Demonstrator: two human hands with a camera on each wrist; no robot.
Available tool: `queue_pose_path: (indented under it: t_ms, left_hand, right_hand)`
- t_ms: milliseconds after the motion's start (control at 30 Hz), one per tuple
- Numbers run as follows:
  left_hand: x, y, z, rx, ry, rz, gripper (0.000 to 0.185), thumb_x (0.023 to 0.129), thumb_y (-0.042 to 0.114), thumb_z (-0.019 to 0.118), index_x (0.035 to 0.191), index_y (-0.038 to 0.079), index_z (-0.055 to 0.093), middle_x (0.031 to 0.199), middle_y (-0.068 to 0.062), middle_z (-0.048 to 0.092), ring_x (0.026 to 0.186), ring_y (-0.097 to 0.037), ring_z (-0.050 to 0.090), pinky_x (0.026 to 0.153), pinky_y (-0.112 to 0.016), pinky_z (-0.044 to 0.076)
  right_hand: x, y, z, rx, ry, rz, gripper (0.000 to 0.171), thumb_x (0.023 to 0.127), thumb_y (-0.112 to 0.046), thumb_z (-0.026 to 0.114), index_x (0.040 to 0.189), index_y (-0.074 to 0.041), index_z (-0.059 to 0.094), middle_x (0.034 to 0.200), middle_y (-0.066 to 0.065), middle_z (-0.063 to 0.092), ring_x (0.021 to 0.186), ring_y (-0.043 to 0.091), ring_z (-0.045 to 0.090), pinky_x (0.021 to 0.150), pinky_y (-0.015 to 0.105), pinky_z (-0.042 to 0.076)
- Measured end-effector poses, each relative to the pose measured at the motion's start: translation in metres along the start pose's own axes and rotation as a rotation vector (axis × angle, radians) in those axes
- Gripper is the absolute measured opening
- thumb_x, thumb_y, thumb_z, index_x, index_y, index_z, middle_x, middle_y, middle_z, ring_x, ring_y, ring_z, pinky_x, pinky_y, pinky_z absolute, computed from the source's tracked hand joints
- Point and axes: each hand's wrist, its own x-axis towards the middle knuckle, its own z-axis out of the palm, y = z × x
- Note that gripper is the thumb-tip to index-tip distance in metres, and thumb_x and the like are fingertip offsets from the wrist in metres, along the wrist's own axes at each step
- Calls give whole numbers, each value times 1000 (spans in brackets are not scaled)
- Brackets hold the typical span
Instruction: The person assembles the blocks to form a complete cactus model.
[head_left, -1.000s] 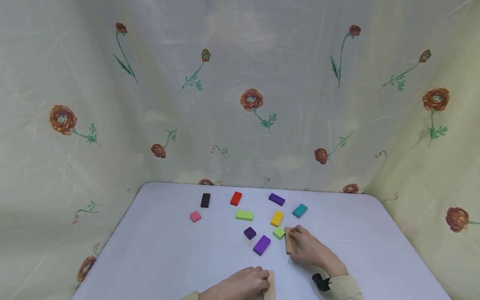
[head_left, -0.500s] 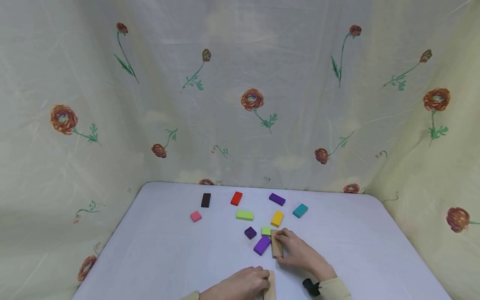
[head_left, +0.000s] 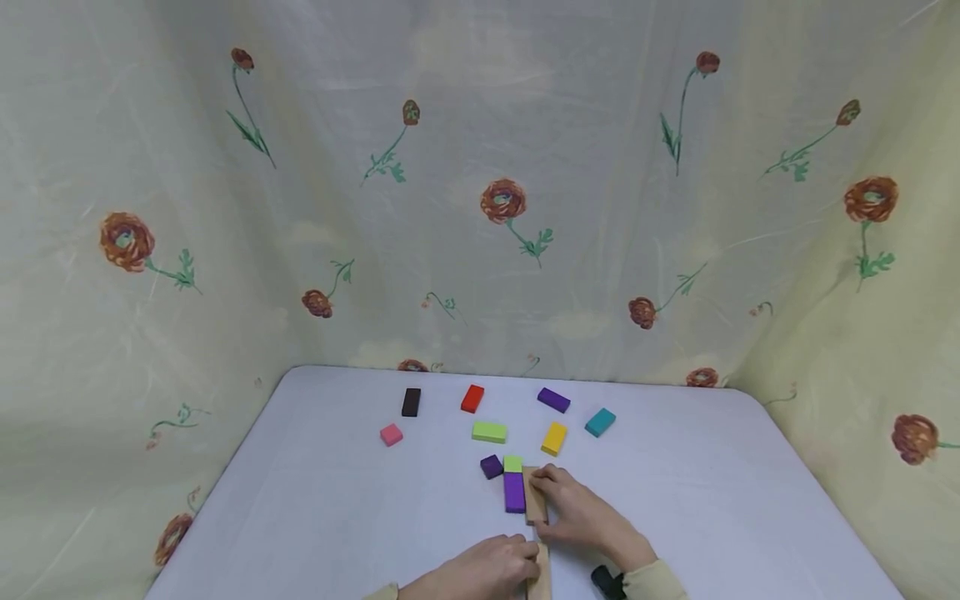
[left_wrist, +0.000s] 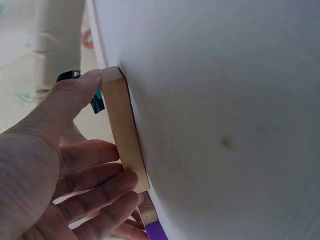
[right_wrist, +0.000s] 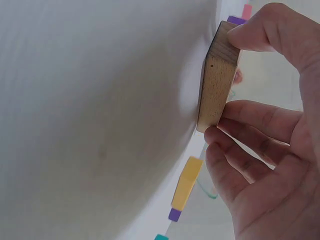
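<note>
In the head view my right hand (head_left: pixel 585 512) pinches a plain wooden block (head_left: pixel 536 498) lengthwise, thumb at its near end and fingertips at its far end. Along that block's left side stand a small lime cube (head_left: pixel 512 463) and a purple block (head_left: pixel 513 493) in line, with a dark purple cube (head_left: pixel 491 467) at their left. Closer to me, my left hand (head_left: pixel 476 568) holds a second wooden block (head_left: pixel 543 573). The left wrist view shows my thumb on one end of this wooden block (left_wrist: pixel 122 125) and fingers toward the other. Its far end nearly meets the first block.
Farther back on the white table (head_left: pixel 315 500) lie a lime block (head_left: pixel 489 432), a yellow block (head_left: pixel 554 439), a teal block (head_left: pixel 600 422), a purple block (head_left: pixel 553 400), a red block (head_left: pixel 472 398), a black block (head_left: pixel 411 402) and a pink cube (head_left: pixel 391 434). A flowered curtain (head_left: pixel 450 250) hangs behind.
My right hand has slid its wooden block leftward, pushing the lime cube left and turning the purple block straight. The dark purple cube has shifted slightly left. My left hand has stayed put.
</note>
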Motion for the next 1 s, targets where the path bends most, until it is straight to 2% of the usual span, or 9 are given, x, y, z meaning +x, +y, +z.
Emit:
queue_pose_path:
  t_ms: [467,1000]
  left_hand:
    - [3,-1,1,-28,-2,-20,41,79,43,64,112,21,64,97,13,58,78,5,47,70,-9,41]
    - [2,0,2,-52,-13,-36,43,78,45,64,113,20,64,98,13,58,79,5,48,70,-10,42]
  right_hand:
    - [2,-3,-6,-38,-36,-11,62,72,-43,70,120,-6,57,119,3,50,109,17,51,91,34,44]
    - [-2,-10,-15,-33,-122,35,59,70,-51,70,114,-13,61,112,0,53,99,14,53,85,33,47]
